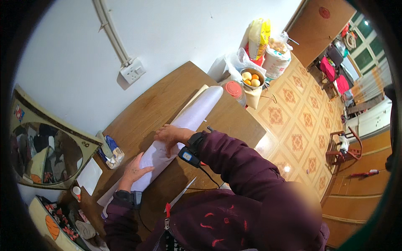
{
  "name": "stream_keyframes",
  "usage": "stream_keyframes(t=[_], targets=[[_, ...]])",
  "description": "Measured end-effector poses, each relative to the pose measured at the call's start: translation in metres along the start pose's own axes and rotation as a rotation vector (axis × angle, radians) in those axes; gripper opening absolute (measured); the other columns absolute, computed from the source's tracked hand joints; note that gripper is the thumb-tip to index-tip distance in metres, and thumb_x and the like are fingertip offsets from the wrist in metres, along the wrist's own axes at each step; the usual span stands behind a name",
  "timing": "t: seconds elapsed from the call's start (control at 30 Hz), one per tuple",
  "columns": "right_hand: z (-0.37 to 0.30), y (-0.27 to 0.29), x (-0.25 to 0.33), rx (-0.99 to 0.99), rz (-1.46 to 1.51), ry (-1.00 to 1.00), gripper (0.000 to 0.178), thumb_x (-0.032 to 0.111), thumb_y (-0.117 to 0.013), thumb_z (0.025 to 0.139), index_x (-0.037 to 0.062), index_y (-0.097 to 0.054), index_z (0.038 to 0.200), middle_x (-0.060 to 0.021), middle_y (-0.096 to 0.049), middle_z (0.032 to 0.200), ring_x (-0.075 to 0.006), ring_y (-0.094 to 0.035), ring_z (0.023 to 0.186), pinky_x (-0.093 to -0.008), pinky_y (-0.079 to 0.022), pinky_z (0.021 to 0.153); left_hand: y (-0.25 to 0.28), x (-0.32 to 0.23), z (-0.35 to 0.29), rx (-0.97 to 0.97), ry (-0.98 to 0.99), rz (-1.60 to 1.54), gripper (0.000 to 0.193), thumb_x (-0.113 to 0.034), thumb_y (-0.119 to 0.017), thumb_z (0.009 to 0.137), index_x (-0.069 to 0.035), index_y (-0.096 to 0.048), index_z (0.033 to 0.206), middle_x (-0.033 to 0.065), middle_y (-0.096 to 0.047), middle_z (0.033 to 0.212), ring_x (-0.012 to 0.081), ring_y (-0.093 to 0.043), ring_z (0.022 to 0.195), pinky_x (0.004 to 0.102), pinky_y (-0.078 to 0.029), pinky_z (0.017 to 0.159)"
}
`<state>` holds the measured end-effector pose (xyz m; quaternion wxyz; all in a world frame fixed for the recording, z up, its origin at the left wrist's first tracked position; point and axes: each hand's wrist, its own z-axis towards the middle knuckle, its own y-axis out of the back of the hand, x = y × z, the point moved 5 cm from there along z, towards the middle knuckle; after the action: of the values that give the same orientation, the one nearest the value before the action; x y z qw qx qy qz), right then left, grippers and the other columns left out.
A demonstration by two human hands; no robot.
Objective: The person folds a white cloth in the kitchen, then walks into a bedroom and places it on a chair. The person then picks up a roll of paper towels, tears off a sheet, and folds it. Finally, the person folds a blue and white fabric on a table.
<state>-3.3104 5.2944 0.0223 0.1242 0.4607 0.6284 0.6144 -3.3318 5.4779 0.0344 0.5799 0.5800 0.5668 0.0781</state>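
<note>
A long roll of whitish-lilac sheet material [197, 108] lies diagonally across the wooden table [167, 90]. A cream strip shows along its far side. My left hand [133, 170] holds the roll near its lower left end, thumb spread over the top. Farther up, my right hand [171, 136] curves over the roll, fingers on the far side and thumb toward me. Part of both grips is hidden. A pointed metal blade [184, 190] lies on the table between the roll and my body; its handle cannot be made out. Devices with cables are strapped at both wrists.
Left of the roll are a blue-and-white packet [112, 152], a white sheet [89, 175] and an oval mirror [46, 152]. A red-lidded jar [235, 92], a pot of fruit [253, 78] and sacks [276, 60] stand beyond the far end. A chair [345, 146] is on the tiled floor.
</note>
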Motion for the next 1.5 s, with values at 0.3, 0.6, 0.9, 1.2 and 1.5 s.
stream_keyframes(t=[0.3, 0.6, 0.9, 1.2, 1.5], targets=[[-0.052, 0.015, 0.034, -0.54, -0.1, 0.021, 0.074, 0.032, -0.077, 0.048, 0.0107, -0.048, 0.113, -0.0079, -0.049, 0.103, -0.0274, -0.042, 0.108, -0.0397, -0.032, 0.09, -0.001, -0.022, 0.001, 0.031, 0.033, 0.069, 0.07, -0.05, -0.068, 0.059, -0.007, -0.047, 0.11, 0.0207, -0.058, 0.096, 0.0356, -0.055, 0.093, 0.0412, -0.043, 0.077], [-0.095, -0.06, 0.046, -0.23, 1.001, -0.352, 0.032, 0.032, -0.063, 0.077, 0.001, -0.06, 0.081, -0.0065, -0.06, 0.071, -0.0131, -0.058, 0.065, -0.0272, -0.046, 0.055, -0.005, -0.008, 0.005, 0.003, 0.082, 0.042, 0.063, -0.054, -0.058, 0.068, -0.005, -0.051, 0.107, 0.0208, -0.058, 0.097, 0.0342, -0.054, 0.095, 0.0391, -0.041, 0.08], [-0.058, -0.094, 0.055, -0.466, 1.958, -0.351, 0.056, 0.033, -0.069, 0.071, 0.0077, -0.048, 0.116, -0.0052, -0.054, 0.109, -0.0225, -0.046, 0.105, -0.0363, -0.031, 0.094, -0.01, 0.015, 0.021, -0.001, 0.117, -0.194, 0.056, -0.052, -0.045, 0.08, -0.001, -0.053, 0.103, 0.0182, -0.057, 0.095, 0.0279, -0.053, 0.092, 0.0335, -0.038, 0.082], [-0.049, -0.067, 0.079, -0.767, 2.121, -0.056, 0.048, 0.018, -0.068, 0.073, 0.0066, -0.048, 0.115, -0.0045, -0.054, 0.11, -0.0167, -0.05, 0.1, -0.0314, -0.039, 0.089, 0.002, -0.015, 0.003, -0.127, 0.016, -0.239, 0.042, -0.038, -0.04, 0.088, 0.002, -0.052, 0.086, 0.0137, -0.051, 0.074, 0.0188, -0.046, 0.072, 0.0313, -0.038, 0.069], [-0.04, -0.035, 0.104, -0.774, 2.156, 0.076, 0.049, 0.015, -0.065, 0.075, 0.0051, -0.043, 0.117, -0.0062, -0.054, 0.107, -0.0174, -0.052, 0.097, -0.0333, -0.043, 0.085, 0.008, -0.029, -0.031, -0.333, 0.065, -0.422, 0.043, -0.04, -0.04, 0.087, 0.002, -0.051, 0.085, 0.0131, -0.053, 0.075, 0.0201, -0.048, 0.071, 0.0331, -0.039, 0.068]])
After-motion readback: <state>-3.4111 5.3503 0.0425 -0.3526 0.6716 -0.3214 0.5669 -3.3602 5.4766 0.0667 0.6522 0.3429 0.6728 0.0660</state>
